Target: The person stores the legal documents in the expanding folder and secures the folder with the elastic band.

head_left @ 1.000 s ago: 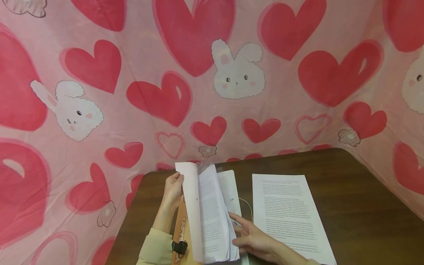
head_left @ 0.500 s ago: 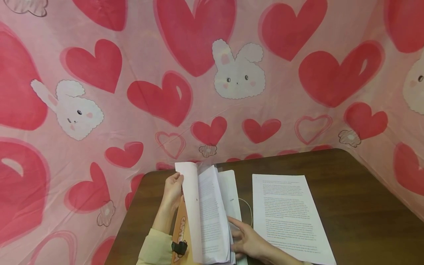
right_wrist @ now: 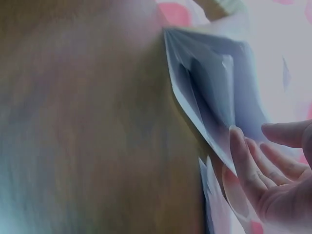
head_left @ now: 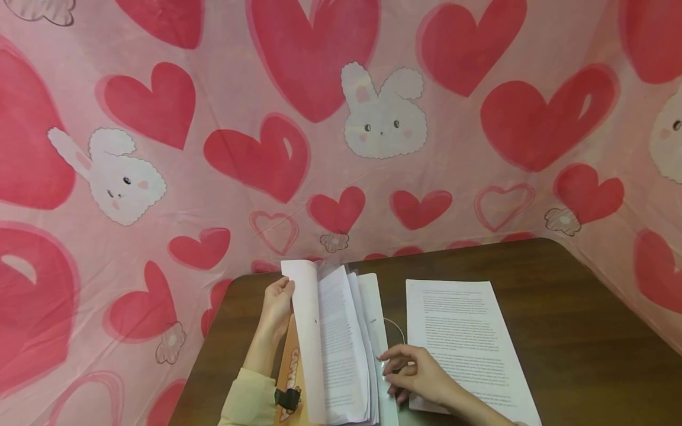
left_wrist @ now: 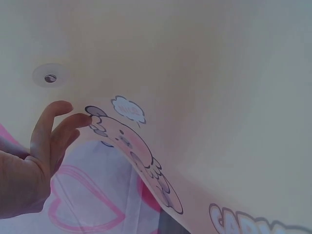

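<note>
A file folder (left_wrist: 195,122), its outer cover printed with a cartoon animal and lettering, stands partly opened on the table. My left hand (head_left: 277,305) pinches the upper left edge of its cover (head_left: 306,331), which curls up with the pale inside showing. Printed sheets (head_left: 341,349) and further leaves lie inside. My right hand (head_left: 418,373) is at the folder's right edge, fingers loosely bent over the white back panel (head_left: 375,307). In the right wrist view the thumb and fingers are spread apart beside the folder's gaping pockets (right_wrist: 214,87).
To the right, a printed paper stack (head_left: 463,337) lies flat on the dark wooden table (head_left: 575,307), partly under my right forearm. A thin pale cord (head_left: 396,328) loops out from the folder's right side. Pink heart-and-rabbit fabric (head_left: 453,148) hangs behind the table.
My right hand has moved off the sheets' right edge, slightly to the right, and its fingers have bent more. The inner leaves have fanned a little rightward. The left hand keeps its hold.
</note>
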### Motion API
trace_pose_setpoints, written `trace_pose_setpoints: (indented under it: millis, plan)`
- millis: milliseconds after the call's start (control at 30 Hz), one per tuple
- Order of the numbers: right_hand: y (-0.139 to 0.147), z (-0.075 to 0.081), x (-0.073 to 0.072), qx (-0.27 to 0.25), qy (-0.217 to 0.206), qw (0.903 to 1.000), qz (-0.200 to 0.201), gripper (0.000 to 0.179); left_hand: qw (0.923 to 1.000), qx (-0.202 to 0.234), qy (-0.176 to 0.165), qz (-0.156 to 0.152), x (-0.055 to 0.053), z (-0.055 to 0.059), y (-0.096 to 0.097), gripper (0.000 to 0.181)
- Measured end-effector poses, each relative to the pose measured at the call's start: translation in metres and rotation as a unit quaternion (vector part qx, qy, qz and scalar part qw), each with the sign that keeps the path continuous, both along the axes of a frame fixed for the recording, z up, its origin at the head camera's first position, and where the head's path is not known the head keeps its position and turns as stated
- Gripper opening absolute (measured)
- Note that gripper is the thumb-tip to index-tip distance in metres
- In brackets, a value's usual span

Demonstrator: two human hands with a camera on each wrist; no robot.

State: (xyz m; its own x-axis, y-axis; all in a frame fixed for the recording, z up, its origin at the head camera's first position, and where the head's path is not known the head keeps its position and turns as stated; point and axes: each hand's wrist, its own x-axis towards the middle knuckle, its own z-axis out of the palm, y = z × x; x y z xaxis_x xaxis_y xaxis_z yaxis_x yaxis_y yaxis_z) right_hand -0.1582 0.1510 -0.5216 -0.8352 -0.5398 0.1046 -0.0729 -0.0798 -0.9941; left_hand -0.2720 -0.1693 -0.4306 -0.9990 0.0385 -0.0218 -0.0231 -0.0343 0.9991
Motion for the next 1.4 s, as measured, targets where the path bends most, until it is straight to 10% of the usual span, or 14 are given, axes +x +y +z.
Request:
trace_pose_setpoints:
  millis: [333, 700, 1033, 1400]
  plan:
    - [0.051, 0.011, -0.006, 0.117, 0.076, 0.9834, -0.116, 0.033, 1.0, -0.004, -0.004, -0.006, 0.001, 0.001, -0.001, 0.061]
    - [0.088, 0.011, 0.002, 0.297, 0.181, 0.9092, -0.229, 0.022, 0.9999, 0.014, -0.004, -0.007, 0.0, -0.002, -0.002, 0.062]
    - [0.125, 0.008, 0.006, 0.463, 0.208, 0.8144, -0.28, 0.05, 0.9998, 0.015, 0.002, -0.011, 0.003, 0.003, -0.003, 0.061]
    - [0.146, -0.009, 0.004, 0.519, 0.17, 0.7882, -0.283, 0.111, 0.9999, 0.006, -0.004, -0.012, 0.004, 0.004, -0.004, 0.061]
